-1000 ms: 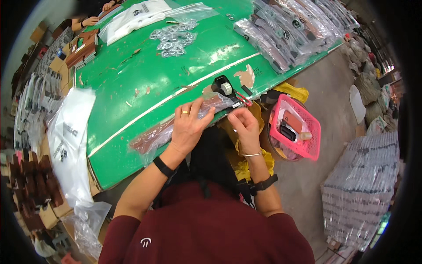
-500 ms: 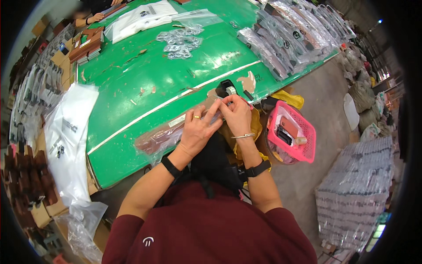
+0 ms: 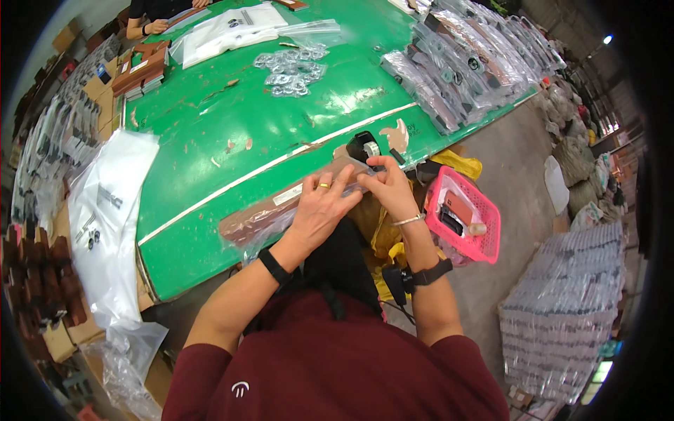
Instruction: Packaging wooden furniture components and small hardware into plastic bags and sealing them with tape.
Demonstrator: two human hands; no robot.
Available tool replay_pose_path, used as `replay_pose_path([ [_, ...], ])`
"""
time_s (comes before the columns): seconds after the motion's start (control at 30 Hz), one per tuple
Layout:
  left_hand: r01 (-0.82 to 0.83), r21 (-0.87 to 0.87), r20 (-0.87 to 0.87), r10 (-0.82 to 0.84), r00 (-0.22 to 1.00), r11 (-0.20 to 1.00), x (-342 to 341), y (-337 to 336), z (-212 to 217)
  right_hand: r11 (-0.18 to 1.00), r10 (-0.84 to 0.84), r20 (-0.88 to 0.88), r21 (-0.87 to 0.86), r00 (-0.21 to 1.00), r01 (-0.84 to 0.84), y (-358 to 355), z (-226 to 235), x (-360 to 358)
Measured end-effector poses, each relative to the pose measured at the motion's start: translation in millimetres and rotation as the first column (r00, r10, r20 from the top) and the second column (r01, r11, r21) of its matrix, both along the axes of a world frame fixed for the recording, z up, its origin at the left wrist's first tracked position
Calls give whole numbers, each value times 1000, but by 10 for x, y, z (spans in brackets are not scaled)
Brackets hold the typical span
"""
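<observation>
A clear plastic bag (image 3: 247, 235) with brown wood-look strips (image 3: 263, 212) inside lies along the near edge of the green table (image 3: 203, 151). A white label sits on the strips. My left hand (image 3: 321, 209), a ring on one finger, rests on the bag near its right end with fingers stretched out and spread. My right hand (image 3: 393, 193) pinches the right end of the bag between thumb and fingers. Just beyond both hands stands a black tape dispenser (image 3: 362, 145) with a pale roll. A small black piece (image 3: 397, 156) lies beside it.
Bagged packs (image 3: 456, 77) are piled at the far right. Several small bagged round parts (image 3: 289, 70) and white plastic bags (image 3: 235, 31) lie farther back. A pink basket (image 3: 484, 238) stands at right. Another person's hand (image 3: 156, 27) is at the far left.
My right hand has moved slightly right and down, with its wrist swinging outward. The bag's right end shows more between my hands. My left hand stays on the bag.
</observation>
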State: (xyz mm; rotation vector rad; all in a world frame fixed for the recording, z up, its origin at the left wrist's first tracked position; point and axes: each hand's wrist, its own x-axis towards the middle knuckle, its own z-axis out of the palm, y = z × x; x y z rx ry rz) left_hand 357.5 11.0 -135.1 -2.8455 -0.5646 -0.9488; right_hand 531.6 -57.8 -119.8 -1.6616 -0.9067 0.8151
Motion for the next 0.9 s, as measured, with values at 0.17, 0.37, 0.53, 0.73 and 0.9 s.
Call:
replay_pose_path([
  [0.17, -4, -64, 23, 5, 1000, 998, -22, 131, 80, 999, 25, -199, 45, 980, -16, -98, 150, -157],
  [0.37, 27, -190, 37, -21, 999, 981, 97, 306, 126, 979, -117, -198, 143, 973, 146, 42, -14, -114],
  [0.53, 2, -223, 65, 13, 998, 975, 3, 424, 268, 990, -57, -139, 122, 989, 74, 253, -57, -148],
  [0.73, -13, -337, 148, 66, 987, 942, 154, 421, -30, 980, -61, -49, 185, 997, 69, 151, -324, -75],
  [0.9, 102, -487, 171, -19, 985, 868, -29, 464, 54, 987, -93, -62, 125, 994, 100, 148, -164, -219],
])
